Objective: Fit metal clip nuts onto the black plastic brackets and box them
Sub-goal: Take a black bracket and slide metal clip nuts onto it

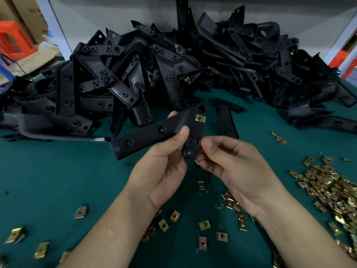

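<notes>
The fingers (173,114) of our left hand (162,171) curl behind a black bracket (146,137) while the thumb presses on its front face. The part is clamped and held up above the desk (58,180), in the middle of the view. Our right hand (237,167) has its fingers drawn together, with thumb and forefinger pinching a small clip nut (200,143) against the right edge of the bracket's lower arm. A second speck of brass shows lower down at those fingers, too small for us to say more. A fitted clip nut (200,118) already sits on the bracket's upper end, just below a round hole.

The desk is covered in dark green cloth. Across its far side lies a tangled pile of brackets (173,64), spanning nearly the whole width and leaning against a grey back panel (116,12). Loose nuts (204,225) are scattered on the cloth under and between our forearms and off to the left. A thick heap of nuts (332,192) lies at the right edge.

Beyond the desk at the upper left we see stacked cardboard boxes (25,12) and a red plastic stool (13,39). Pale frame posts rise at both sides.
</notes>
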`<action>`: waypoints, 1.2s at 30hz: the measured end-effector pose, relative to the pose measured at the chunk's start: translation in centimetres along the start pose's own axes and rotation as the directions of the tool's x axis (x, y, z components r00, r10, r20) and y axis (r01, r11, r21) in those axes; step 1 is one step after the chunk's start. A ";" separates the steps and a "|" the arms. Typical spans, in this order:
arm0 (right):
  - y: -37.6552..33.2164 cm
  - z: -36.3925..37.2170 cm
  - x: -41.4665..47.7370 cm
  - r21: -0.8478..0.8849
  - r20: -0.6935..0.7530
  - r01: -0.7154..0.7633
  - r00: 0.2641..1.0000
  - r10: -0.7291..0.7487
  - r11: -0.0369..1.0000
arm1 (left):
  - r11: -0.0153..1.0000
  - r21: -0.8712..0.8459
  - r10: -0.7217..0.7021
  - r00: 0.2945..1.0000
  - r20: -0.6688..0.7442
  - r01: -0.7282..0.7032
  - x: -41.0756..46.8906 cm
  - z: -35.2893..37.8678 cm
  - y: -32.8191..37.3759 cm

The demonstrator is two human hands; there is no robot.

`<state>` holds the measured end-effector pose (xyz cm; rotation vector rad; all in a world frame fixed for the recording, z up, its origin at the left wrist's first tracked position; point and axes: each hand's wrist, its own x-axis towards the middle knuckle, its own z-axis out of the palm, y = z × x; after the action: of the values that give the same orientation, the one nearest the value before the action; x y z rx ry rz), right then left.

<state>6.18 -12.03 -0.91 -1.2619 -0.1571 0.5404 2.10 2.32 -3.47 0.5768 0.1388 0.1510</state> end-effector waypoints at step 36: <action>-0.4 -0.4 -0.2 0.078 0.148 -0.017 0.989 0.005 0.997 | 0.983 0.183 -0.057 0.988 0.142 0.031 -0.3 -0.2 -0.3</action>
<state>6.27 -12.60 -0.60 -1.1460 -0.2504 0.6442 1.80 2.11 -3.77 0.7626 0.0220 0.0523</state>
